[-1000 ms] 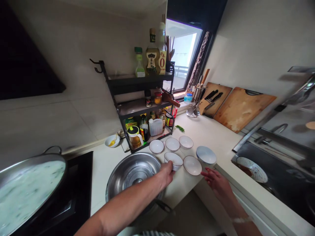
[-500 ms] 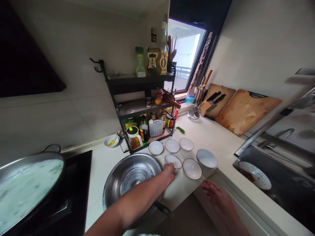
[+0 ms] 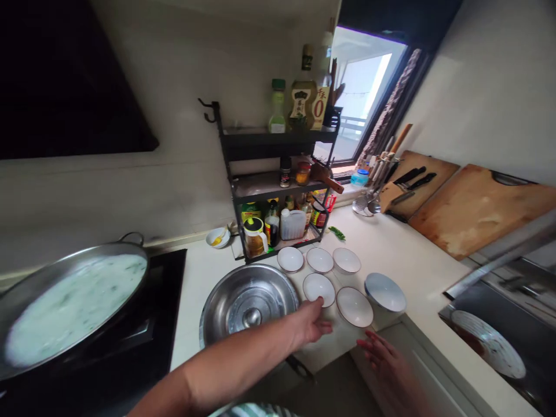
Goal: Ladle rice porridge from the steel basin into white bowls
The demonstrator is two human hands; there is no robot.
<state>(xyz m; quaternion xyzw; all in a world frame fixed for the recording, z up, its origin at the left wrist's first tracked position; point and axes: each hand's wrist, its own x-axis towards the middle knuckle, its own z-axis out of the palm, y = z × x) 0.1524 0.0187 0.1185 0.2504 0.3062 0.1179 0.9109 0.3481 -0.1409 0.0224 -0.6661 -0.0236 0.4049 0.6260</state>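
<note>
Several white bowls with thin dark rims stand in two rows on the white counter. My left hand point(image 3: 313, 321) is at the near edge of the front-left bowl point(image 3: 319, 288), its thumb by the rim and its other fingers spread below; it looks open and not wrapped round the bowl. Beside that bowl sits another white bowl point(image 3: 355, 308), and a bluish bowl point(image 3: 386, 292) stands further right. My right hand point(image 3: 382, 353), slightly blurred, hovers past the counter edge with fingers stretched out and nothing in it. Left of the bowls lies a large steel lid point(image 3: 221, 298) with a centre knob.
On the left, a wide pan point(image 3: 141, 278) of pale, green-flecked liquid sits on the black stove point(image 3: 167, 313). A black spice rack point(image 3: 278, 139) holds bottles and jars behind the bowls. To the right are cutting boards point(image 3: 478, 208), a knife block point(image 3: 393, 194) and a sink with a plate point(image 3: 490, 341).
The view has swung left. My left hand gripped the front-left bowl and set it down; its fingers have since loosened and spread. The right hand stays open near the counter edge.
</note>
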